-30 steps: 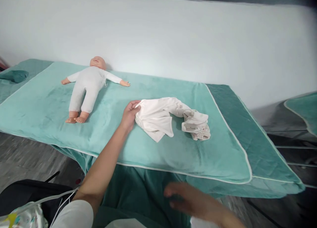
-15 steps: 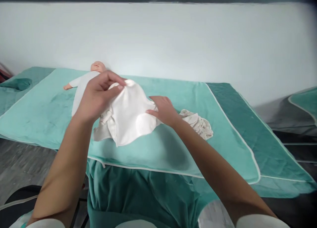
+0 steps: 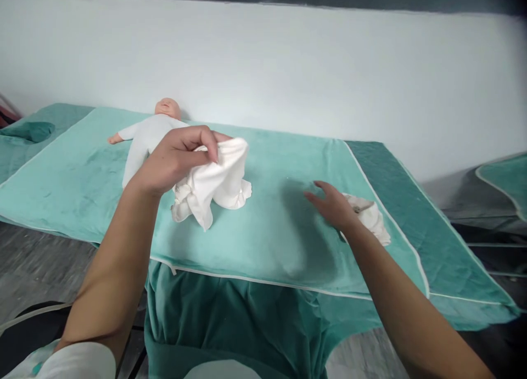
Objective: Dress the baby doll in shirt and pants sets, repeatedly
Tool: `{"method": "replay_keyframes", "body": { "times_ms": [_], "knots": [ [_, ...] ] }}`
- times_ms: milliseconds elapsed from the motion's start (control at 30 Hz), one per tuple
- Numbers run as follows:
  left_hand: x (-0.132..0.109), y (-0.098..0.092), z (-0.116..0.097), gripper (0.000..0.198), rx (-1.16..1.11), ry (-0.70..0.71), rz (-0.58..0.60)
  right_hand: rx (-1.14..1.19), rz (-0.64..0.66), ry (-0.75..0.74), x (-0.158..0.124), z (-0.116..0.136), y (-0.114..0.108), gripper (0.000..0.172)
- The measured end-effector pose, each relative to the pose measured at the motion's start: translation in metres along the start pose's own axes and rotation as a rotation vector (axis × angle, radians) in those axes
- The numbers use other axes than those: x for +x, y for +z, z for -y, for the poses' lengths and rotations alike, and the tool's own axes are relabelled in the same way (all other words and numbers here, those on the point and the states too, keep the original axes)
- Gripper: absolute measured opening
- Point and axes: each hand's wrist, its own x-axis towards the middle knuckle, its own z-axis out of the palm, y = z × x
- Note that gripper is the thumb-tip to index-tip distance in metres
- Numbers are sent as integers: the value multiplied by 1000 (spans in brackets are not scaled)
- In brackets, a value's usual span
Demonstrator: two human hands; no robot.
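Observation:
Pinched in my left hand (image 3: 181, 157) is a small white baby garment (image 3: 220, 176), which hangs crumpled above the bed; its exact cut cannot be made out. My right hand (image 3: 332, 204) is apart from it, fingers spread, over the right part of the light green sheet. Partly behind my right hand and wrist lies a second bundled garment (image 3: 374, 221), whitish with a small pattern. A baby doll (image 3: 142, 132) in a white suit lies on its back at the far left, its lower body partly hidden by my left hand.
A light green sheet (image 3: 255, 253) with white piping covers the bed over a darker green quilted cover (image 3: 436, 225). The white wall (image 3: 263, 66) rises directly behind. Dark green cloth (image 3: 230, 307) hangs at the front. Another green-covered surface (image 3: 506, 179) stands at the right.
My right hand has let go of the white garment and moved right. The garment now hangs bunched from my left hand alone. The patterned garment lies farther right than before.

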Motion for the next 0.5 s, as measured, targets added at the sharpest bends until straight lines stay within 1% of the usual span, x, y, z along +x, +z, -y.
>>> {"method": "replay_keyframes", "body": {
  "times_ms": [33, 67, 100, 167, 200, 233, 267, 333, 433, 500],
  "knots": [
    [1, 3, -5, 15, 19, -10, 56, 212, 36, -140, -2, 24, -5, 61],
    [3, 7, -11, 17, 32, -18, 111, 425, 115, -308, -5, 50, -11, 61],
    [5, 10, -17, 18, 41, -26, 164, 582, 202, -459, -8, 77, -17, 62],
    [7, 16, -30, 16, 60, -28, 277, 752, 309, -683, -15, 128, -28, 61],
    [7, 17, -36, 14, 80, -20, 321, 817, 347, -751, -17, 150, -33, 58],
    [6, 18, -41, 11, 112, -5, 345, 866, 387, -785, -18, 168, -38, 52],
    [5, 17, -46, 10, 154, 24, 338, 888, 419, -798, -20, 182, -42, 45],
    [0, 16, -52, 17, 272, 93, 249, 915, 411, -784, -23, 200, -49, 38],
    [-6, 17, -54, 32, 440, 155, 72, 932, 338, -758, -32, 210, -61, 38],
    [-7, 22, -53, 32, 487, 203, 23, 928, 374, -783, -38, 212, -69, 39]
  ]
}}
